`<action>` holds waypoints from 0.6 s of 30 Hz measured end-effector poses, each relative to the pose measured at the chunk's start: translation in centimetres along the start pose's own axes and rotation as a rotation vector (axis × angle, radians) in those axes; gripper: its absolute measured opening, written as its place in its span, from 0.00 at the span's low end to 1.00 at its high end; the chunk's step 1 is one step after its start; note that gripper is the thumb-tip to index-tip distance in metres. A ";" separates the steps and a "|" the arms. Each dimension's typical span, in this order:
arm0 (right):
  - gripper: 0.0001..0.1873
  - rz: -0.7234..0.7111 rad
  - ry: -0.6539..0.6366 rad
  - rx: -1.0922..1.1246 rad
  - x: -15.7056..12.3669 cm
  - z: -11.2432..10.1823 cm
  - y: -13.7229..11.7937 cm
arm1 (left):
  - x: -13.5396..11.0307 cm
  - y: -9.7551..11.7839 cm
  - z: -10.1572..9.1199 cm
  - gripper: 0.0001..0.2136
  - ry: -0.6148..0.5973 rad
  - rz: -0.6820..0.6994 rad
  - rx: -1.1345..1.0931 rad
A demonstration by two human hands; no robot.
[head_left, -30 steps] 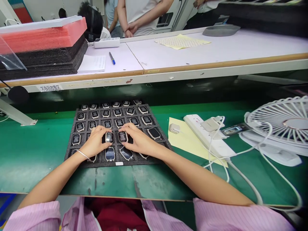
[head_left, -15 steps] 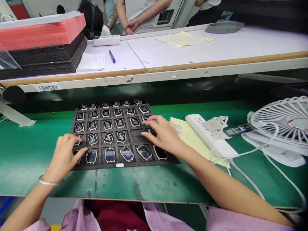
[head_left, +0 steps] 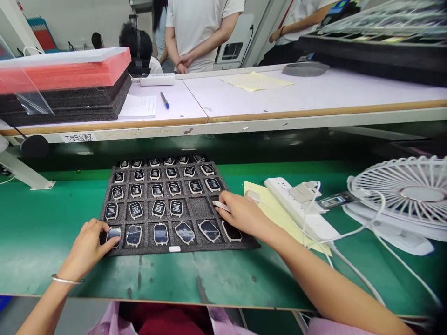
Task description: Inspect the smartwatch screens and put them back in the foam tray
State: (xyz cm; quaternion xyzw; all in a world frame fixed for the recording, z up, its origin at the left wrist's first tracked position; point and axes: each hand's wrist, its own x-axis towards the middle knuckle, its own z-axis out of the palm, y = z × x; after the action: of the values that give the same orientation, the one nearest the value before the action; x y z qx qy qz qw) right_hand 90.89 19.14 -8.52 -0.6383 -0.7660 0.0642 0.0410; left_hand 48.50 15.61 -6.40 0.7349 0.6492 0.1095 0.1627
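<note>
A black foam tray [head_left: 199, 205] lies on the green bench and holds several small watch bodies in rows of pockets. My left hand [head_left: 87, 244] rests at the tray's front left corner, fingers curled around the watch body [head_left: 113, 234] in the corner pocket. My right hand [head_left: 242, 214] is at the tray's right edge, fingers pinched on a watch body [head_left: 220, 205] lifted at the second row from the front. One pocket beside it is empty.
A yellow sheet [head_left: 275, 209], a white power strip [head_left: 296, 204] with cables and a white fan [head_left: 405, 195] lie to the right. Foam sheets [head_left: 66, 90] are stacked on the raised white shelf behind. Other people stand beyond it.
Both hands left the tray's middle. The left went to the front left corner pocket, the right to the right edge, where it now grips a watch body.
</note>
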 end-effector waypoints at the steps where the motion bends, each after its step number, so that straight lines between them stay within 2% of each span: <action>1: 0.03 -0.011 0.001 0.012 -0.2 -0.1 0.0 | -0.1 0.2 -0.3 0.17 -0.021 -0.007 -0.056; 4: 0.04 0.028 0.078 0.204 -0.2 -0.4 -0.4 | -0.1 1.3 -1.5 0.16 -0.112 -0.018 -0.333; 6: 0.07 0.023 0.111 0.567 0.4 -1.0 -1.4 | 0.7 3.0 -2.6 0.17 -0.184 -0.011 -0.607; 7: 0.10 0.002 0.096 0.801 1.0 -1.4 -2.1 | 1.4 4.1 -3.1 0.18 -0.219 -0.019 -0.748; 9: 0.18 -0.022 -0.016 1.277 2.3 -2.3 -4.0 | 3.4 6.6 -4.0 0.22 -0.212 -0.030 -0.968; 12: 0.24 0.009 -0.152 1.774 4.3 -3.8 -7.5 | 6.7 10.4 -4.4 0.24 -0.155 0.022 -1.266; 15: 0.23 -0.068 -0.229 1.951 5.2 -5.0 -10.2 | 8.9 13.1 -3.8 0.22 -0.144 0.079 -1.385; 18: 0.25 -0.144 -0.226 1.952 5.3 -5.1 -11.3 | 9.8 14.1 -2.8 0.19 -0.077 0.128 -1.293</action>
State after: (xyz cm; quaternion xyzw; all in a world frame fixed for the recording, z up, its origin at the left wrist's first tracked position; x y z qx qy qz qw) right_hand 79.68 22.57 -1.93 -0.2660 -0.4132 0.7263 0.4806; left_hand 61.71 24.15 1.01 0.5295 0.4010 0.4613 0.5883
